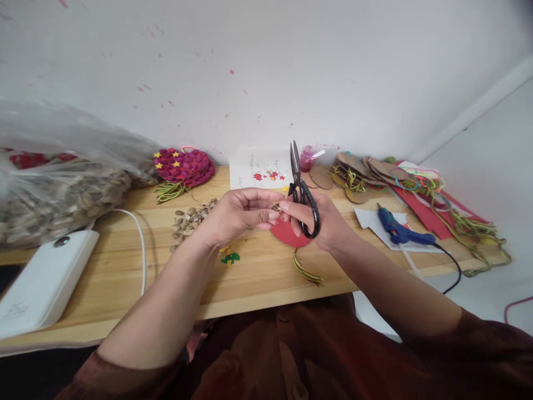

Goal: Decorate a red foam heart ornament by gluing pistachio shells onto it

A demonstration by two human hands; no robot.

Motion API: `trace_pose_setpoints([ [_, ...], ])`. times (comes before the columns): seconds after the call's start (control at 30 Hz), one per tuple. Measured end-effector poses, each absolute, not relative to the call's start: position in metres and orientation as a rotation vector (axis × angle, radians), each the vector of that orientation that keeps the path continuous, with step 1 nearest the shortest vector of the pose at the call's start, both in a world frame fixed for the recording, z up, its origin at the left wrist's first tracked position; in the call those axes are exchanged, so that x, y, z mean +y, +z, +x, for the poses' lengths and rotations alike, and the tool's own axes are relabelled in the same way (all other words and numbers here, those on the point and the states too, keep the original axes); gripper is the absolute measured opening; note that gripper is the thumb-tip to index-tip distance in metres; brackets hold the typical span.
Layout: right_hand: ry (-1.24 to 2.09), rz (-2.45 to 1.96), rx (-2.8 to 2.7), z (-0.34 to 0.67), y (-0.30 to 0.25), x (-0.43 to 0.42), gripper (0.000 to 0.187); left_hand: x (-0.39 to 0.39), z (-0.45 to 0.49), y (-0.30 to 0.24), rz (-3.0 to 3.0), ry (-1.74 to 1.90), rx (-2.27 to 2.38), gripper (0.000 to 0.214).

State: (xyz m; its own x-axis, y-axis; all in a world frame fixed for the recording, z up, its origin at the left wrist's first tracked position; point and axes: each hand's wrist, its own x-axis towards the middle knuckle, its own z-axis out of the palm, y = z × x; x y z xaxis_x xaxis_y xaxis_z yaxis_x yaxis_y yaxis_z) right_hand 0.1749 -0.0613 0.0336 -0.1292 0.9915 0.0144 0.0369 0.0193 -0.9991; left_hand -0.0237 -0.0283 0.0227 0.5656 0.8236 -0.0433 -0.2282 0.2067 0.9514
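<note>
My left hand [241, 214] and my right hand [318, 222] meet above the wooden table [258, 272]. Both pinch a small pale shell [276, 207] between their fingertips. Black-handled scissors [300, 189] hang on my right hand's fingers with the blades pointing up and closed. A red paper disc [287, 234] with a green-yellow tassel [307, 272] lies on the table just under my hands. A heap of pistachio shells [191, 218] sits left of my left hand.
A plastic bag of shells [58, 194] and a white box [41, 283] with a cable occupy the left. A finished red shell disc [183, 165] lies at the back. A blue glue gun [402, 230], cardboard cutouts [358, 169], red sheets and coloured cords fill the right.
</note>
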Motion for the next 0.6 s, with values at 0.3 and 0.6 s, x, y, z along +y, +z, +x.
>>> trace_pose_setpoints([
  [0.3, 1.311, -1.102, -1.396, 0.178, 0.033, -0.059, 0.034, -0.032, -0.019, 0.021, 1.109, 0.855, 0.641, 0.038],
  [0.6, 1.312, -1.2, -1.364, 0.18, 0.041, -0.059, 0.034, -0.031, -0.018, 0.017, 1.058, 0.825, 0.601, 0.035],
])
